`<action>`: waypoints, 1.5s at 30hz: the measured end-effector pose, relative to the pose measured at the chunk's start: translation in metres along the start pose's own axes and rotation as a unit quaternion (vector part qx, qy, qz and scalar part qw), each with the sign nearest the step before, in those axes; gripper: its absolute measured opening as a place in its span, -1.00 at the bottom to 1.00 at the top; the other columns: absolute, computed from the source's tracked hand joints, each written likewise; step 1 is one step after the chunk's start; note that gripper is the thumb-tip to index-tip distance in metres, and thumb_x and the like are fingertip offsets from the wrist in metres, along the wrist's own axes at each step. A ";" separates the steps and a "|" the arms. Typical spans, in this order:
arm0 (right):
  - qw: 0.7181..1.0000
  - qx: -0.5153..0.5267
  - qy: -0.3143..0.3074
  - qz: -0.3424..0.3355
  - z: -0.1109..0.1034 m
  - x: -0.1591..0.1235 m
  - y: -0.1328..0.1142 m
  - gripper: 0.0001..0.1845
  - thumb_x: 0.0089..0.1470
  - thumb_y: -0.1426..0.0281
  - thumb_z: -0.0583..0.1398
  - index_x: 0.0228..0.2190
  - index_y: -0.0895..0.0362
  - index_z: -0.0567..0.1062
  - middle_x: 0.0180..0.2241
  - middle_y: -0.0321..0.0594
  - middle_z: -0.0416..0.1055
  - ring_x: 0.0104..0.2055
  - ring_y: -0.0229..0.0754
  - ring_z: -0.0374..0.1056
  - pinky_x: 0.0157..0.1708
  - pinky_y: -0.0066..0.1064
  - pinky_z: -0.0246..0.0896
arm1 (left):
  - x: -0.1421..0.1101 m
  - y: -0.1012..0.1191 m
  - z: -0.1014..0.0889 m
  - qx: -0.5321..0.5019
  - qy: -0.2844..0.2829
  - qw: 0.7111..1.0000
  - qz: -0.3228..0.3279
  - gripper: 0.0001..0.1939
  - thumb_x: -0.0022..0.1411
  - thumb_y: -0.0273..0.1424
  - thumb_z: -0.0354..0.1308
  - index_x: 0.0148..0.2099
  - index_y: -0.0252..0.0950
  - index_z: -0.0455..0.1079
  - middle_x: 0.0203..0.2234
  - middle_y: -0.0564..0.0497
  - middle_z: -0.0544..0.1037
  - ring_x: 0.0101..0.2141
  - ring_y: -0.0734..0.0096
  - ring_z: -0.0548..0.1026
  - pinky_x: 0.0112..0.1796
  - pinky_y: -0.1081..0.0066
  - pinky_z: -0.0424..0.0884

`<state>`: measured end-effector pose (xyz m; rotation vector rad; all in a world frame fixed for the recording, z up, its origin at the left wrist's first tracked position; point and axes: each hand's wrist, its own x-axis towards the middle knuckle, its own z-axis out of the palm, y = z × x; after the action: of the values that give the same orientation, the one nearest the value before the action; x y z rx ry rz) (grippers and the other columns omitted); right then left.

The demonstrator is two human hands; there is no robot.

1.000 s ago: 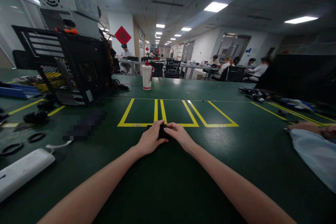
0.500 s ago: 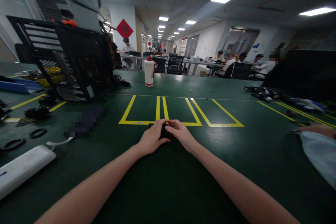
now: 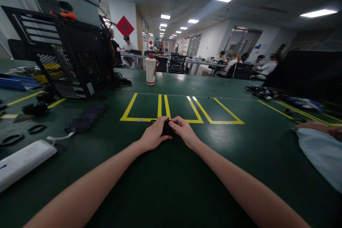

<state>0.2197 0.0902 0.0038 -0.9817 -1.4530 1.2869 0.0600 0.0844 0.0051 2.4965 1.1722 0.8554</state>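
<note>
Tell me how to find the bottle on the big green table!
Start at the black computer case at the table's far left. Look right, behind the yellow taped boxes: the bottle stands upright there alone. It is white with a red cap and red base band.

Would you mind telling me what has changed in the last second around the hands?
Very little. Both the left hand and the right hand remain closed on the small black object at the near edge of the yellow tape boxes. Only the camera shifted slightly. The white bottle and computer case stayed put.
</note>
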 end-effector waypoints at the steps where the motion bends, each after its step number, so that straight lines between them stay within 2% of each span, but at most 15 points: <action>1: 1.000 0.008 0.001 0.009 0.000 0.001 0.001 -0.75 -0.14 0.24 0.17 -0.37 0.10 0.36 -0.31 -0.30 0.30 -0.23 -0.24 0.24 -0.19 -0.29 0.17 | -0.001 0.000 0.000 0.000 -0.001 1.000 0.001 -0.36 0.02 -0.27 0.12 0.07 -0.14 -0.14 -0.03 -0.03 0.18 -0.03 0.22 0.25 -0.14 0.20 0.32; 6: 0.999 0.024 -0.014 0.042 -0.002 0.003 0.001 -0.70 -0.18 0.26 0.20 -0.35 0.13 0.35 -0.30 -0.25 0.32 -0.21 -0.22 0.25 -0.15 -0.27 0.14 | -0.002 0.000 -0.001 0.003 0.001 1.000 0.005 -0.36 0.02 -0.27 0.12 0.08 -0.15 -0.14 -0.01 -0.03 0.16 -0.03 0.21 0.25 -0.14 0.20 0.32; 11: 0.998 0.021 -0.055 -0.015 -0.002 -0.007 -0.005 -0.68 -0.24 0.37 0.25 -0.35 0.08 0.31 -0.27 -0.31 0.29 -0.17 -0.24 0.25 -0.11 -0.27 0.13 | -0.002 -0.001 0.000 0.007 0.002 1.000 -0.004 -0.37 0.03 -0.24 0.10 0.08 -0.17 -0.13 -0.04 -0.05 0.17 -0.07 0.19 0.29 -0.19 0.21 0.34; 17: 0.999 0.027 -0.011 -0.034 0.003 -0.004 0.002 -0.78 -0.18 0.31 0.20 -0.43 0.09 0.31 -0.37 -0.35 0.29 -0.30 -0.31 0.26 -0.18 -0.32 0.14 | -0.001 -0.002 0.003 0.015 0.016 1.000 0.000 -0.36 0.01 -0.25 0.12 0.07 -0.19 -0.12 -0.03 -0.06 0.16 -0.06 0.18 0.28 -0.17 0.19 0.33; 20: 0.999 0.027 0.005 -0.026 0.003 0.001 0.005 -0.75 -0.19 0.30 0.21 -0.40 0.11 0.32 -0.34 -0.33 0.29 -0.28 -0.30 0.26 -0.17 -0.32 0.13 | -0.001 -0.001 0.003 0.019 0.011 1.000 -0.008 -0.36 0.02 -0.24 0.11 0.07 -0.19 -0.12 -0.04 -0.07 0.17 -0.08 0.17 0.29 -0.20 0.19 0.35; 24: 1.000 0.010 -0.013 -0.001 0.000 0.001 0.004 -0.69 -0.19 0.28 0.20 -0.35 0.14 0.33 -0.29 -0.27 0.32 -0.21 -0.26 0.26 -0.13 -0.29 0.11 | -0.002 -0.001 0.001 0.019 0.004 1.000 -0.009 -0.35 0.02 -0.23 0.10 0.08 -0.18 -0.14 -0.03 -0.07 0.16 -0.08 0.18 0.29 -0.21 0.19 0.35; 28: 0.999 0.008 -0.038 -0.034 0.000 -0.005 -0.001 -0.71 -0.21 0.32 0.22 -0.36 0.10 0.32 -0.28 -0.31 0.31 -0.20 -0.27 0.26 -0.13 -0.31 0.12 | -0.002 -0.001 0.001 0.016 -0.003 1.000 -0.009 -0.35 0.02 -0.23 0.10 0.09 -0.19 -0.14 -0.03 -0.08 0.16 -0.08 0.17 0.29 -0.22 0.20 0.35; 32: 0.999 0.007 -0.021 -0.044 0.001 -0.005 0.001 -0.78 -0.16 0.30 0.19 -0.40 0.09 0.32 -0.31 -0.33 0.30 -0.23 -0.29 0.25 -0.15 -0.31 0.13 | -0.001 -0.002 0.002 0.017 -0.005 1.000 -0.012 -0.36 0.02 -0.24 0.10 0.08 -0.19 -0.14 -0.03 -0.08 0.15 -0.06 0.17 0.27 -0.21 0.20 0.33; 37: 1.000 0.019 -0.016 -0.014 0.000 0.001 0.004 -0.69 -0.20 0.32 0.22 -0.33 0.10 0.32 -0.27 -0.29 0.31 -0.19 -0.26 0.25 -0.11 -0.29 0.11 | -0.002 -0.003 0.002 0.015 -0.006 1.000 -0.012 -0.35 0.02 -0.23 0.10 0.09 -0.19 -0.14 -0.04 -0.08 0.17 -0.09 0.18 0.29 -0.23 0.22 0.34; 40: 0.999 0.014 -0.039 -0.002 -0.001 0.000 0.003 -0.70 -0.18 0.32 0.20 -0.32 0.12 0.32 -0.25 -0.26 0.31 -0.17 -0.25 0.24 -0.10 -0.28 0.10 | -0.002 -0.003 0.002 0.015 -0.005 1.000 -0.008 -0.35 0.03 -0.23 0.10 0.09 -0.19 -0.14 -0.04 -0.08 0.16 -0.09 0.18 0.29 -0.23 0.21 0.34; 45: 0.998 0.006 -0.040 -0.042 0.001 -0.004 0.000 -0.75 -0.19 0.33 0.21 -0.39 0.07 0.30 -0.31 -0.34 0.30 -0.22 -0.29 0.25 -0.13 -0.31 0.11 | -0.002 -0.004 0.003 0.014 -0.003 1.000 -0.010 -0.34 0.01 -0.24 0.12 0.09 -0.19 -0.14 -0.03 -0.08 0.16 -0.06 0.16 0.27 -0.19 0.20 0.32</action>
<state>0.2197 0.0859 0.0036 -0.8603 -1.5290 1.2851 0.0583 0.0858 0.0006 2.5025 1.2133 0.8319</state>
